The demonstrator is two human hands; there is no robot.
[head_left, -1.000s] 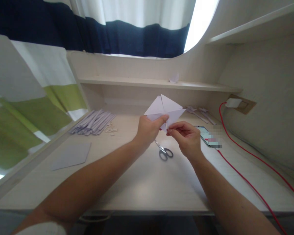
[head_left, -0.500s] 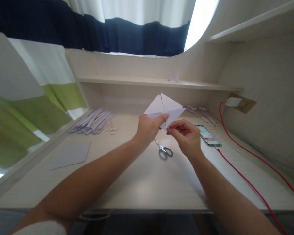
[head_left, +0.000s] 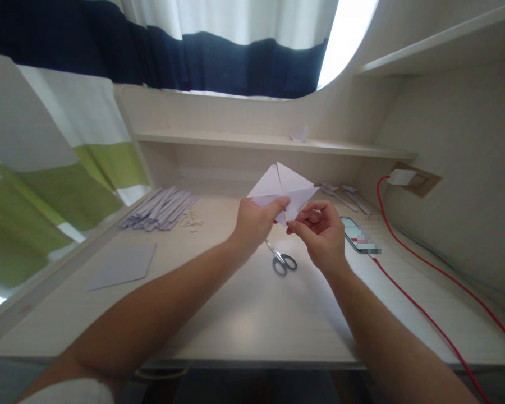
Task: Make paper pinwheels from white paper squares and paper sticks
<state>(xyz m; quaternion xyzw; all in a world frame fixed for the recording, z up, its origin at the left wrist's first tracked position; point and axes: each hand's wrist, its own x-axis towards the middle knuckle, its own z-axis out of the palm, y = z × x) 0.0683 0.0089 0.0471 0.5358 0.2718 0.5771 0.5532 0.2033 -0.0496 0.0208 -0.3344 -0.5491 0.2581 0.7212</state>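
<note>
Folded white paper with four triangular flaps (head_left: 284, 188) is held up above the pale wooden desk (head_left: 244, 314) in the head view, between both hands. The left hand (head_left: 255, 223) pinches its lower edge, thumb on the front and fingers curled behind. The right hand (head_left: 320, 233) pinches the lower tip of the paper between thumb and forefinger, its other fingers loosely curled. Under the hands, small metal scissors with grey handles (head_left: 281, 260) lie flat on the desk. A bundle of rolled white paper sticks (head_left: 160, 209) lies at the left, near a flat grey paper sheet (head_left: 124, 265). At the right, a smartphone (head_left: 356, 234) rests beside a red cable (head_left: 421, 269).
</note>
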